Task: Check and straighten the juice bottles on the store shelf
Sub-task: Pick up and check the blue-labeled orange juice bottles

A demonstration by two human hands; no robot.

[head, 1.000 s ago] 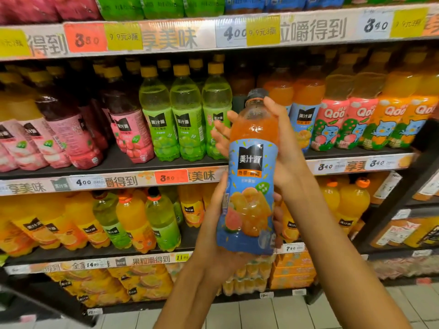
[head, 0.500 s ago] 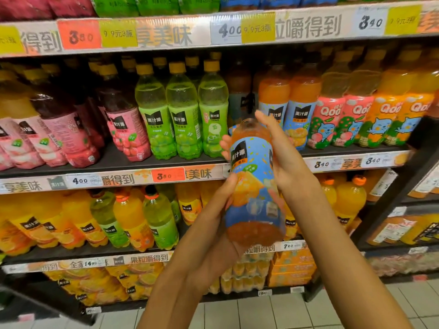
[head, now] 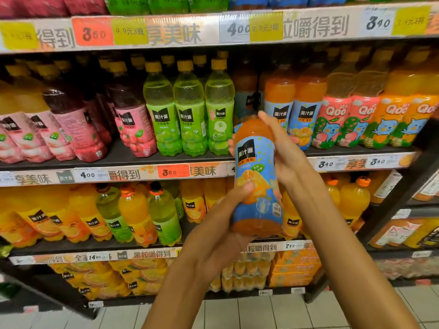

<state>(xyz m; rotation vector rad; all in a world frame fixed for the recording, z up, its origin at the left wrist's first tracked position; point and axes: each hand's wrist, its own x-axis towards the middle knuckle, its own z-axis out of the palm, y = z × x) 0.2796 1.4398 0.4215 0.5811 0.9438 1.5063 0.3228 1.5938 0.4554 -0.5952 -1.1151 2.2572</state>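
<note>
An orange juice bottle with a blue label (head: 257, 172) is held in front of the shelves, its top tipped away from me and its base towards me. My left hand (head: 221, 231) grips its lower half, thumb on the label. My right hand (head: 282, 148) grips the upper part from the right, and the cap is hidden behind it. Two matching blue-label bottles (head: 293, 108) stand on the middle shelf (head: 133, 160) just behind, with a gap and a set-back bottle to their left.
On the middle shelf stand green grape bottles (head: 187, 115), pink bottles (head: 133, 119) to the left and Qoo bottles (head: 356, 115) to the right. Larger orange and green bottles (head: 137, 214) fill the shelf below. Grey floor tiles (head: 237, 312) lie underneath.
The bottle has tipped from upright, its top going away from me and its base swinging up. My hands have lowered it slightly and carried it toward the middle shelf.
</note>
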